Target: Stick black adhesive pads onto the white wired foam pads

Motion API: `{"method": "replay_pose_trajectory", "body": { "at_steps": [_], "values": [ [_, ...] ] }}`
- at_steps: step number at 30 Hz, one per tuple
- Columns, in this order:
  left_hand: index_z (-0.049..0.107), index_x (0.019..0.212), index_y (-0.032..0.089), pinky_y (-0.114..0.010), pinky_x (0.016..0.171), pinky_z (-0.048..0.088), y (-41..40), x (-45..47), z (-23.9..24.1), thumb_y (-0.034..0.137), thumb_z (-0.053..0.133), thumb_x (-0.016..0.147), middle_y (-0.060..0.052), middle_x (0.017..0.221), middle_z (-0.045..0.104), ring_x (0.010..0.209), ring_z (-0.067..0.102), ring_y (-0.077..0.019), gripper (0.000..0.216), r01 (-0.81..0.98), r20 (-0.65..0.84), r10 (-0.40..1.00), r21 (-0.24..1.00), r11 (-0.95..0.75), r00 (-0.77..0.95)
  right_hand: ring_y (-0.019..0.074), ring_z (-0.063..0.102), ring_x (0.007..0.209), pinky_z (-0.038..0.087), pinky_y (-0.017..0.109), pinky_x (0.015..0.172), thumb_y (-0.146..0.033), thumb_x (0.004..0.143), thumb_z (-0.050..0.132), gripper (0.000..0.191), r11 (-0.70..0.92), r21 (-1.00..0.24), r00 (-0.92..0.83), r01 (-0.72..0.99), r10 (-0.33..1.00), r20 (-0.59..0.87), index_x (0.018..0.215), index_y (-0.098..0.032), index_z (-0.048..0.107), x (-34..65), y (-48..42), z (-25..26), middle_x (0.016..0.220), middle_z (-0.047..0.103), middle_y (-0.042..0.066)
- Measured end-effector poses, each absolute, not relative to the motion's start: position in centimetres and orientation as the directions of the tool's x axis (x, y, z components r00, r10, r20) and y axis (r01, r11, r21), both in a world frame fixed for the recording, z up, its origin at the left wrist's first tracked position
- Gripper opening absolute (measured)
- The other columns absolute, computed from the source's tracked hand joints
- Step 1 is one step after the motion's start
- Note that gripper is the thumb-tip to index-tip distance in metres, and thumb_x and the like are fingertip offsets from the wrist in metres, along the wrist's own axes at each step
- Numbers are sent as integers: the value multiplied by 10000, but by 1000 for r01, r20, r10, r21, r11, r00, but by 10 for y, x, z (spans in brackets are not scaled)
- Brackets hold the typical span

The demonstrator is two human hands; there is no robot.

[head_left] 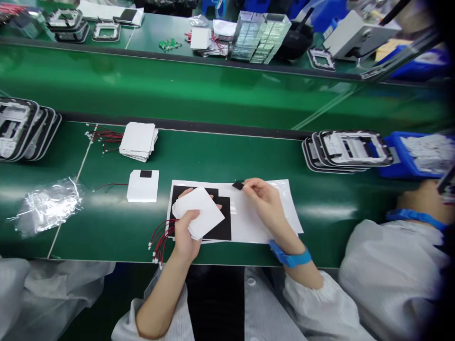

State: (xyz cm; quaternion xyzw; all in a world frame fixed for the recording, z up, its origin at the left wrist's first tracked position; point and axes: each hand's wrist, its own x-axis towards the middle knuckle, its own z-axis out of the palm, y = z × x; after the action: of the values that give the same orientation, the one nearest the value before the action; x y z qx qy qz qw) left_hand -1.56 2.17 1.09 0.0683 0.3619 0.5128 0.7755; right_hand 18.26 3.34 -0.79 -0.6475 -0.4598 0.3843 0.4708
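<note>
White panels [202, 212], clasped as a stack by the left hand [187, 235] at the frame's lower centre, sit askew with no clear long axis, lower left of the black piece [238, 185] pinched by the right hand [262, 198].

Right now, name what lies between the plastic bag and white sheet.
Head view: a white card and its red wire, then more wires partly over the sheet.

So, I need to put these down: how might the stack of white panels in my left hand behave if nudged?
The stack of white panels may slide out of line, since its edges are fanned. The panels look fairly stiff: the top one shows no sag. The red wires seem floppy and could snag, curving loosely from one side.
</note>
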Motion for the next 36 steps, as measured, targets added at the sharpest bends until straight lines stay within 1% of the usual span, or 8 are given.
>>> {"method": "replay_pose_trajectory", "body": {
  "at_steps": [4,8,11,15,20,27,30,36],
  "values": [
    [438,1235,228,-587,907,477,15,-26,19,114,553,688,-74,957,727,912,707,-331,571,-682,-392,830,479,553,397,141,581,736,453,272,689,-327,747,761,143,-236,-972,315,16,923,-219,795,-230,668,186,19,24,798,647,-4],
    [440,1166,237,-560,822,510,-4,-35,31,171,610,654,-97,1005,718,851,709,-335,543,-629,-229,785,489,604,576,132,599,744,488,231,671,-265,707,814,122,-229,-973,146,-13,963,-228,739,-257,696,172,-11,66,782,659,-17],
    [448,1183,257,-495,775,524,-19,-38,40,200,646,671,-91,1041,712,858,708,-324,551,-588,-180,733,485,647,656,130,599,703,501,225,643,-242,735,792,90,-266,-964,17,-10,964,-266,720,-257,705,157,-27,91,739,650,-16],
    [488,1169,284,-425,855,495,-30,-44,50,213,695,699,-36,1117,680,966,678,-280,518,-518,-239,727,563,644,643,146,596,639,490,250,571,-283,794,734,101,-321,-944,-23,75,946,-324,704,-239,722,138,-38,109,714,649,8],
    [483,1185,298,-325,867,435,-36,-52,53,239,724,689,1,1132,632,1026,608,-230,555,-390,-328,747,694,606,578,141,574,627,504,264,640,-302,778,739,52,-300,-942,83,154,954,-290,765,-256,717,123,-44,111,636,615,-20],
    [458,1215,305,-395,886,433,-43,-55,52,241,686,728,-28,1155,592,1018,588,-255,542,-340,-350,719,702,626,601,136,589,604,475,220,541,-281,729,770,334,-391,-920,204,34,904,-377,627,-225,457,116,-47,109,630,663,-22],
    [455,1212,310,-422,914,423,-44,-55,54,236,681,740,-31,1160,595,1028,584,-259,529,-321,-364,712,706,631,600,143,599,596,474,223,531,-282,714,779,365,-398,-917,206,25,900,-385,613,-223,433,115,-45,109,620,668,-13],
    [443,1215,316,-396,905,426,-42,-57,60,244,665,756,-36,1242,579,1105,569,-288,515,-234,-408,693,737,635,595,163,614,594,485,250,533,-293,708,780,365,-388,-921,236,44,900,-367,614,-230,432,114,-43,105,628,679,-2]
  ]
}}
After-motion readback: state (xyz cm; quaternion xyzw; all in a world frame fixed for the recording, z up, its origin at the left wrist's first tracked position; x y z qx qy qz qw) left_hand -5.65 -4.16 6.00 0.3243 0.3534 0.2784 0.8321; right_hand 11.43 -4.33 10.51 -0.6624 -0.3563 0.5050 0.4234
